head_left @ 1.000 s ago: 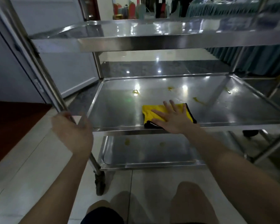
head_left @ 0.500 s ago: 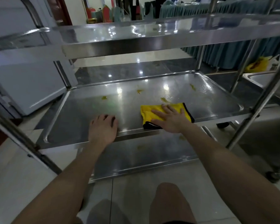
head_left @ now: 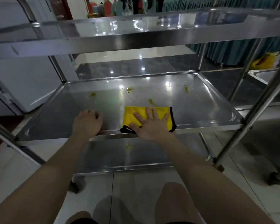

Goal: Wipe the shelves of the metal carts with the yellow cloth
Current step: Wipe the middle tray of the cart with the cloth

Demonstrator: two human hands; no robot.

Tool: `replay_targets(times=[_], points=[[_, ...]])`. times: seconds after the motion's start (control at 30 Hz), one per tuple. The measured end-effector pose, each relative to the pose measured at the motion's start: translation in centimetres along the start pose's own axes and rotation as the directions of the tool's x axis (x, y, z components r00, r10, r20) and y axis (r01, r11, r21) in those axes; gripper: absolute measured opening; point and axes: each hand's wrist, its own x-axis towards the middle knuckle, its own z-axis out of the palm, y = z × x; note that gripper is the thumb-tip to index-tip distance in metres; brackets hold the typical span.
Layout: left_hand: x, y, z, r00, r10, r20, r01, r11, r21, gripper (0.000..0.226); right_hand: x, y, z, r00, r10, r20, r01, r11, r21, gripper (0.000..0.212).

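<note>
A steel cart with three shelves stands in front of me. On its middle shelf (head_left: 200,101) lies the yellow cloth (head_left: 129,115) with a black edge, near the front rim. My right hand (head_left: 149,125) presses flat on the cloth with spread fingers. My left hand (head_left: 87,122) rests on the front rim of the same shelf, to the left of the cloth, fingers bent over the edge. Several yellowish stains (head_left: 129,90) dot the shelf behind the cloth. A stain (head_left: 128,146) also shows on the bottom shelf (head_left: 113,160).
The top shelf (head_left: 136,36) spans the view above my hands. A second steel cart (head_left: 263,76) stands at the right, with a yellow bag (head_left: 263,61) behind it. A white door (head_left: 23,81) is at the left. Cart posts and casters stand on the tiled floor.
My left hand left the cart's left post and came to the front rim of the middle shelf. My view swung left relative to the cart. The right hand stays on the cloth.
</note>
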Motion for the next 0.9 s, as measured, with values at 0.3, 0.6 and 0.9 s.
replay_targets(times=[0.3,0.6,0.9], points=[[-0.8,2.1,2.2,0.997,0.064,0.03,-0.066,0.997,0.05,0.047,1.6,5.8,-1.0,0.998,0.057,0.013,-0.057,0.998,0.016,0.101],[-1.4,2.9,2.4,0.996,0.07,-0.049,-0.068,0.997,0.046,0.041,10.9,3.9,-2.9,0.992,0.126,0.027,-0.124,0.99,-0.06,0.098],[-1.2,2.5,2.4,0.996,0.071,-0.055,-0.069,0.997,0.037,0.044,11.7,-0.5,-1.8,0.999,-0.017,0.04,0.019,0.999,-0.042,0.073]])
